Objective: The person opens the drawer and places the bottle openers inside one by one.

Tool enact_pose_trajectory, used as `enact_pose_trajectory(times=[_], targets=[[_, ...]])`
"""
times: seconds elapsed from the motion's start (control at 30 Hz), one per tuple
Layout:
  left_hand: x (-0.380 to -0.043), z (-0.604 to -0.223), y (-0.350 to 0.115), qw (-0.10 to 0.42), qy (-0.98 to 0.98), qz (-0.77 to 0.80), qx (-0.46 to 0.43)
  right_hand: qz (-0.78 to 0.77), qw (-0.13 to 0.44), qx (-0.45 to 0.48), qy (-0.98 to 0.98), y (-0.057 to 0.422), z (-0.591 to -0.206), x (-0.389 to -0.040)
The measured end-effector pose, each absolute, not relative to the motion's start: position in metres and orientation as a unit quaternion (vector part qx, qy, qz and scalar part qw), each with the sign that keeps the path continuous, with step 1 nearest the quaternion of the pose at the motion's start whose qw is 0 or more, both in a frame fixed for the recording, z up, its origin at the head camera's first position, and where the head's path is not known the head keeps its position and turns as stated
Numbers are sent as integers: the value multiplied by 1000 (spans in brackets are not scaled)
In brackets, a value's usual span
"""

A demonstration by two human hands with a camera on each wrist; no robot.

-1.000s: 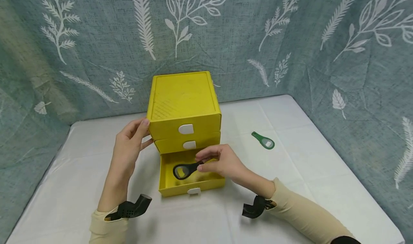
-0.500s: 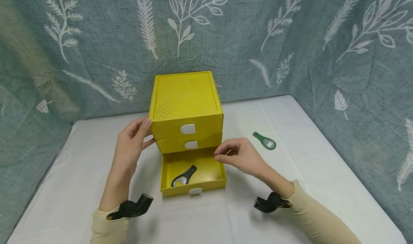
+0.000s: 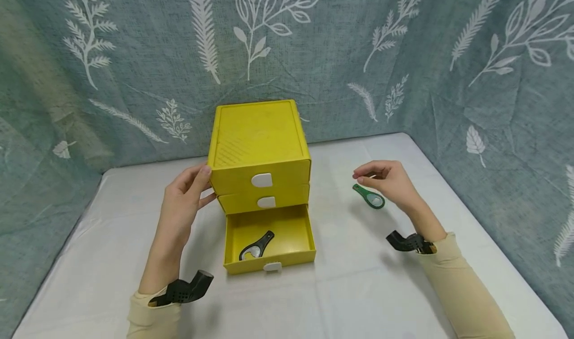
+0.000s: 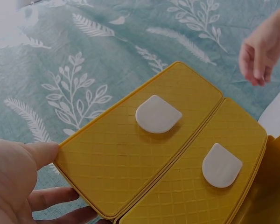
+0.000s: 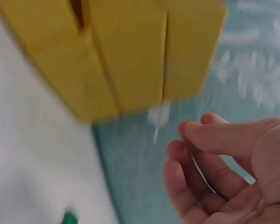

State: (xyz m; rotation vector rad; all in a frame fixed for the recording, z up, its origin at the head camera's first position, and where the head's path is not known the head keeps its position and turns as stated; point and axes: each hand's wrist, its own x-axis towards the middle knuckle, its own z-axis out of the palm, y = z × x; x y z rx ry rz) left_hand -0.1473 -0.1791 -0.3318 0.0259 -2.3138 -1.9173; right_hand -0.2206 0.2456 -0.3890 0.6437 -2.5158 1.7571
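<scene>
My left hand (image 3: 181, 199) rests against the left side of a yellow drawer unit (image 3: 257, 134), thumb at its front corner. In the left wrist view, the left hand's fingers (image 4: 53, 198) touch its side, fairly straight. The bottom drawer (image 3: 287, 229) is pulled out, and a black bottle opener (image 3: 256, 246) lies inside it. My right hand (image 3: 385, 179) hovers just above a green bottle opener (image 3: 369, 197) on the table, thumb and fingers loosely bent, holding nothing. The right wrist view shows a gap between that hand's fingertips (image 5: 191, 130); only the tip of the green opener (image 5: 70, 217) appears there.
The two upper drawers are closed, with white tabs (image 3: 262, 180) on their fronts. White cloth covers the table (image 3: 341, 289). A blue-green leaf-patterned curtain (image 3: 332, 55) hangs behind and on both sides.
The black bottle opener was let go into the open drawer. My right hand then moved right and away, over to the green one. My left hand has stayed at the unit's corner.
</scene>
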Motion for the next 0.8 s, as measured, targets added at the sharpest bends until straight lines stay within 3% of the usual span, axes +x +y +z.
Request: enact_pose_trajectory(times=[0.3, 0.8], targets=[[-148, -330, -180, 66, -765, -641, 4, 540, -73, 145, -826, 279, -422, -246], [-148, -330, -181, 62, -767, -639, 8, 476, -121, 131, -861, 295, -441, -256]])
